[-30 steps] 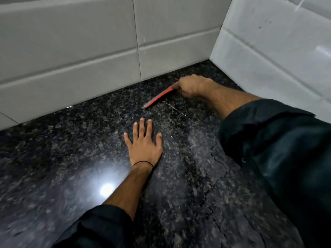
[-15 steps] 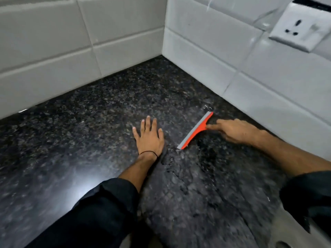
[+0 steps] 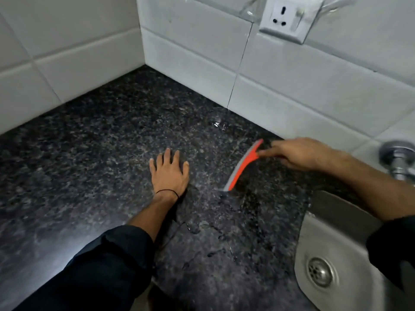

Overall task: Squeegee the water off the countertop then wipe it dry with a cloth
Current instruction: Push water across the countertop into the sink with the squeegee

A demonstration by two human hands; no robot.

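A dark speckled granite countertop (image 3: 101, 153) fills the view, with streaks and beads of water in its right half, near the sink. My right hand (image 3: 298, 153) grips the handle of an orange squeegee (image 3: 243, 166) whose grey blade rests on the wet stone at a slant. My left hand (image 3: 169, 173) lies flat on the counter with fingers spread, just left of the blade, holding nothing. A thin black band circles its wrist. No cloth is in view.
White tiled walls (image 3: 292, 90) meet in a corner at the back. A wall socket (image 3: 289, 17) sits high on the right wall. A steel sink (image 3: 314, 239) with a drain (image 3: 321, 271) lies at the lower right, a chrome tap fitting (image 3: 398, 160) above it.
My right hand has dragged the squeegee from the back corner across the counter toward the sink. The view has swung right, bringing the sink and socket in. My left hand stays flat.
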